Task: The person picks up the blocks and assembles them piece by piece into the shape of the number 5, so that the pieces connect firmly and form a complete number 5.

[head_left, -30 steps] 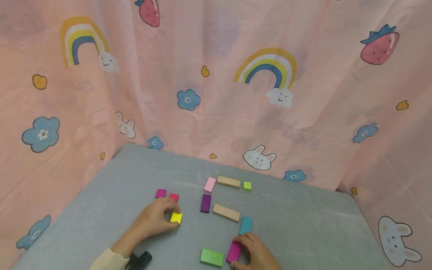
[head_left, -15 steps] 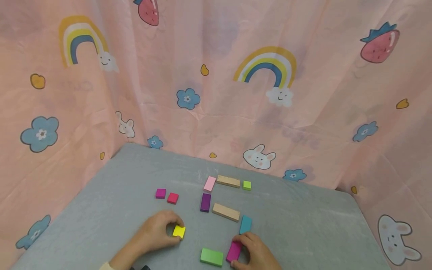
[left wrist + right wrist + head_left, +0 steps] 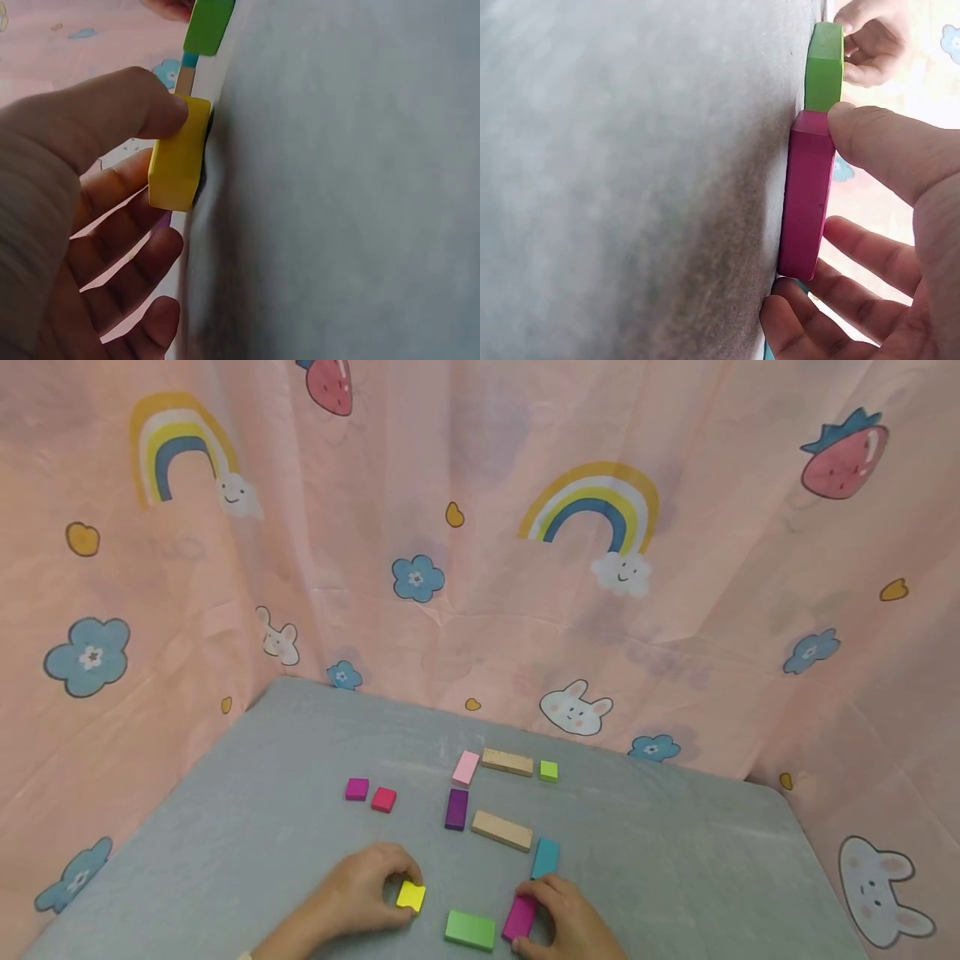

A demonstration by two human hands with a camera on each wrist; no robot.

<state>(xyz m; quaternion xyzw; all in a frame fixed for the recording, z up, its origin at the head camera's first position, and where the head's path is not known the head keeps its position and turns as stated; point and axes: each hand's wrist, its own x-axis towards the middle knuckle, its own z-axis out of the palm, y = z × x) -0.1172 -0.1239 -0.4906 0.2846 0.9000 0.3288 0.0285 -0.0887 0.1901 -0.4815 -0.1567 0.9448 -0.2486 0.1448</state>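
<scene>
In the head view my left hand (image 3: 369,889) pinches a small yellow block (image 3: 410,897) between thumb and fingers, low over the grey table, just left of a green block (image 3: 470,930). The left wrist view shows the thumb on one side of the yellow block (image 3: 178,157). My right hand (image 3: 572,920) holds a magenta block (image 3: 519,917) lying on the table, thumb at its near end and fingers at its far end. A blue block (image 3: 546,857) lies right beyond those fingers. In the right wrist view the green block (image 3: 824,71) appears behind the magenta one.
Two wooden planks (image 3: 502,831), a purple block (image 3: 457,809), a pink block (image 3: 466,768) and a lime cube (image 3: 549,771) lie farther back. At left are a small magenta block (image 3: 357,789) and a red block (image 3: 384,800). A patterned pink curtain (image 3: 480,635) surrounds the table.
My left hand has carried the yellow block toward me and to the right, away from the red block and close to the green one. The right hand stays on the magenta block.
</scene>
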